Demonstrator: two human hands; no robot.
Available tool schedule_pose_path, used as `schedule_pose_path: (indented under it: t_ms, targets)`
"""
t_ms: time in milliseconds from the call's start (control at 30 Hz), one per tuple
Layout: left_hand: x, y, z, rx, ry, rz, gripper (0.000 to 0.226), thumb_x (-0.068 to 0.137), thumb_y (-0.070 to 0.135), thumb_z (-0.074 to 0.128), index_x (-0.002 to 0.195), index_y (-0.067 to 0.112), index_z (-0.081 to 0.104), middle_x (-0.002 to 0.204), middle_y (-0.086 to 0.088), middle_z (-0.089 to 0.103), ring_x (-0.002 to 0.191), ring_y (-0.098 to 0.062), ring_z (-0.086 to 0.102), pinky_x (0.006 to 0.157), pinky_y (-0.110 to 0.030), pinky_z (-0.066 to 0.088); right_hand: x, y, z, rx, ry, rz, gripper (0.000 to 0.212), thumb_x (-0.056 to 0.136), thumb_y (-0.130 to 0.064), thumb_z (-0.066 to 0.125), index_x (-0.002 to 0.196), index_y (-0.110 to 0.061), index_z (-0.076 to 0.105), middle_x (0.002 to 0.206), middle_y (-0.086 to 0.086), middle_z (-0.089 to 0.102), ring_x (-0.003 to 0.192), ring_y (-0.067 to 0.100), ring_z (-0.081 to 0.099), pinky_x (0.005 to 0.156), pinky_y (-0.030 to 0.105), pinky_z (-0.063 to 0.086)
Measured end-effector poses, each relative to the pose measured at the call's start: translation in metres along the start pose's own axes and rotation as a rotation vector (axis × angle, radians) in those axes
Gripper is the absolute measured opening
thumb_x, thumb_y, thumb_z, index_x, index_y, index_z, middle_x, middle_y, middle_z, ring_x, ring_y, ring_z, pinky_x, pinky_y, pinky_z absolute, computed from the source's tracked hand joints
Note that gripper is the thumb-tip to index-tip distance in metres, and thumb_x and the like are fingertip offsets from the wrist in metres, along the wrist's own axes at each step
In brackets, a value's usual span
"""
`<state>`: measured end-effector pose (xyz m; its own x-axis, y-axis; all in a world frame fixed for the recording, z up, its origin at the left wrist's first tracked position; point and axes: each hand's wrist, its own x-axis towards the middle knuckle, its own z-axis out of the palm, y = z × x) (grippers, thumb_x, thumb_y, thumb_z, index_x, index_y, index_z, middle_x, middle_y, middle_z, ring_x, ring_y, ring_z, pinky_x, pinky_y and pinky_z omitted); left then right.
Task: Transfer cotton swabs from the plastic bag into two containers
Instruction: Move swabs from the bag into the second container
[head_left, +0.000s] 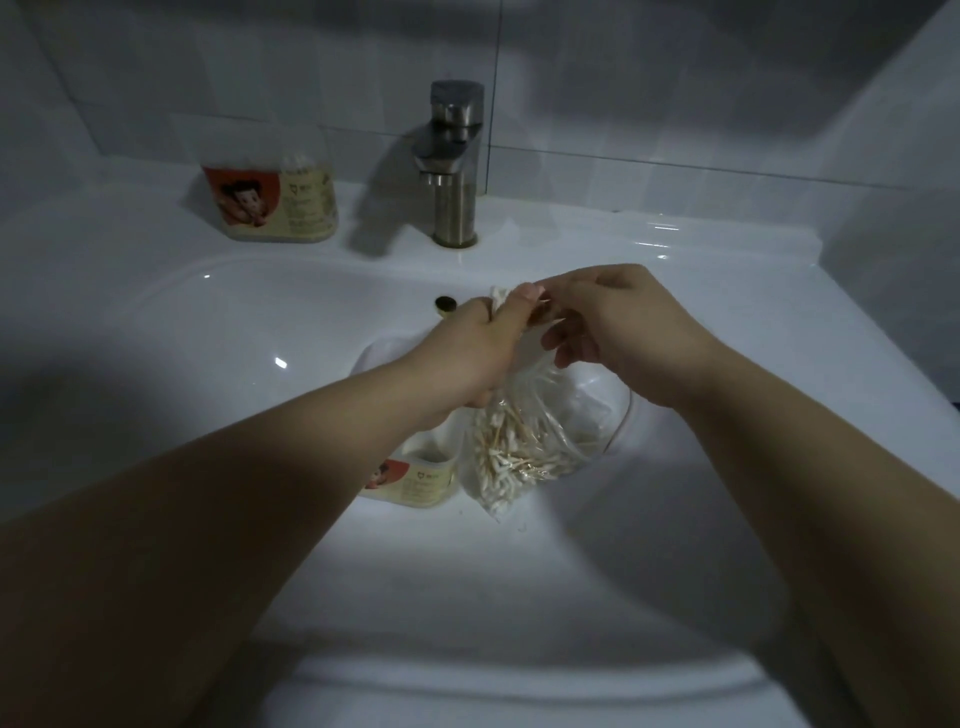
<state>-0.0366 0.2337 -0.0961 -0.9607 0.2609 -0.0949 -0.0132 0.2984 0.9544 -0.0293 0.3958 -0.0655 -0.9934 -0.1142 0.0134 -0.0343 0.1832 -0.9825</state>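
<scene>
Nearest, well in front of the brushed steel tap, the rounded front rim of the white ceramic washbasin runs under two bare forearms. Farther in, in front of the tap and slightly left of it, a small clear plastic container with a red and cream cartoon label stands in the bowl, partly hidden by the left forearm. Just beside it, straight in front of the tap, hangs a clear crumpled plastic bag holding many wooden-stemmed white-tipped cotton swabs. Above the bag, closer to the tap, the left hand grips a bunch of swabs, its fingers curled tight and the white tips sticking out past the thumb. The right hand, to the tap's front right, pinches a thin stick from that bunch between thumb and forefinger, the other fingers hanging loosely curled. Just in front of the tap sits the round brass overflow hole. Left of the tap, on the ledge, stands a second labelled clear container with swabs inside. Behind the tap rises a grey tiled wall.
</scene>
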Motion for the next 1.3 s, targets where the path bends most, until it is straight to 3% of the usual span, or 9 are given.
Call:
schedule_pose_path:
  t_ms: [133, 233, 433, 600, 833, 967, 1067, 1200, 1300]
  targets:
    - [0.001, 0.0, -0.001, -0.01, 0.026, 0.008, 0.03, 0.102, 0.053, 0.053, 0.091, 0.027, 0.061, 0.047, 0.015, 0.045, 0.044, -0.006, 0.04, 0.04, -0.02, 0.032, 0.001, -0.001, -0.001, -0.006, 0.116, 0.007, 0.022, 0.101, -0.005, 0.051, 0.109, -0.002, 0.071, 0.089, 0.014, 0.072, 0.068, 0.021, 0.063, 0.057, 0.033, 0.049]
    - [0.001, -0.002, 0.0, -0.045, 0.037, -0.022, 0.028, 0.104, 0.048, 0.051, 0.094, 0.024, 0.061, 0.056, 0.007, 0.046, 0.047, -0.011, 0.04, 0.044, -0.023, 0.032, -0.001, -0.003, -0.001, -0.012, 0.124, -0.004, 0.024, 0.097, 0.002, 0.048, 0.113, -0.006, 0.065, 0.086, 0.013, 0.073, 0.067, 0.022, 0.061, 0.055, 0.032, 0.047]
    - [0.0, 0.0, -0.003, -0.15, 0.104, 0.003, 0.025, 0.098, 0.049, 0.062, 0.095, 0.024, 0.065, 0.042, 0.016, 0.044, 0.042, -0.007, 0.038, 0.043, -0.021, 0.032, -0.005, -0.004, 0.001, -0.065, 0.009, -0.021, 0.018, 0.099, -0.003, 0.05, 0.112, -0.013, 0.044, 0.075, 0.014, 0.069, 0.052, 0.021, 0.049, 0.048, 0.029, 0.04]
    - [0.0, 0.002, -0.002, -0.258, 0.087, 0.0, 0.026, 0.098, 0.039, 0.066, 0.087, 0.015, 0.063, 0.058, 0.005, 0.038, 0.045, -0.011, 0.033, 0.044, -0.023, 0.03, -0.008, 0.0, 0.006, -0.142, -0.131, -0.025, 0.012, 0.105, -0.012, 0.048, 0.111, -0.018, 0.039, 0.079, 0.012, 0.071, 0.058, 0.021, 0.053, 0.054, 0.033, 0.045]
    - [0.001, 0.005, 0.002, -0.353, 0.092, -0.116, 0.028, 0.102, 0.026, 0.044, 0.077, 0.015, 0.052, 0.064, -0.001, 0.049, 0.048, -0.011, 0.038, 0.041, -0.023, 0.027, -0.008, 0.005, 0.005, -0.405, -0.185, -0.049, 0.029, 0.094, -0.024, 0.068, 0.113, -0.026, 0.046, 0.081, 0.002, 0.073, 0.06, 0.012, 0.063, 0.057, 0.028, 0.054]
    - [-0.002, 0.005, 0.002, -0.372, 0.02, -0.099, 0.025, 0.109, 0.036, 0.045, 0.098, 0.019, 0.06, 0.062, 0.004, 0.064, 0.052, -0.009, 0.06, 0.051, -0.024, 0.05, -0.008, 0.002, 0.002, -0.474, -0.094, -0.163, 0.067, 0.083, -0.026, 0.081, 0.138, -0.036, 0.044, 0.119, -0.008, 0.061, 0.083, 0.007, 0.068, 0.061, 0.019, 0.055]
    - [-0.003, 0.003, 0.004, -0.346, -0.046, -0.075, 0.019, 0.109, 0.032, 0.049, 0.105, 0.021, 0.065, 0.072, 0.005, 0.068, 0.065, -0.01, 0.066, 0.06, -0.024, 0.058, -0.011, -0.001, 0.001, -0.534, -0.156, -0.214, 0.101, 0.076, -0.023, 0.086, 0.157, -0.036, 0.027, 0.148, -0.018, 0.043, 0.113, -0.003, 0.058, 0.085, 0.014, 0.054]
    - [-0.005, 0.001, 0.006, -0.304, -0.103, -0.07, 0.018, 0.109, 0.02, 0.047, 0.113, 0.017, 0.064, 0.065, 0.006, 0.069, 0.06, -0.008, 0.068, 0.058, -0.023, 0.055, -0.012, -0.003, 0.005, -0.589, -0.199, -0.261, 0.077, 0.078, -0.014, 0.083, 0.147, -0.028, 0.051, 0.127, -0.016, 0.063, 0.115, -0.004, 0.059, 0.099, 0.031, 0.053]
    - [-0.005, 0.003, 0.004, -0.318, -0.088, -0.077, 0.017, 0.107, 0.02, 0.048, 0.111, 0.017, 0.065, 0.06, 0.004, 0.066, 0.053, -0.008, 0.063, 0.049, -0.022, 0.049, -0.013, -0.004, 0.004, -0.546, -0.16, -0.276, 0.079, 0.078, -0.015, 0.081, 0.148, -0.032, 0.049, 0.119, -0.015, 0.065, 0.114, -0.004, 0.06, 0.096, 0.026, 0.053]
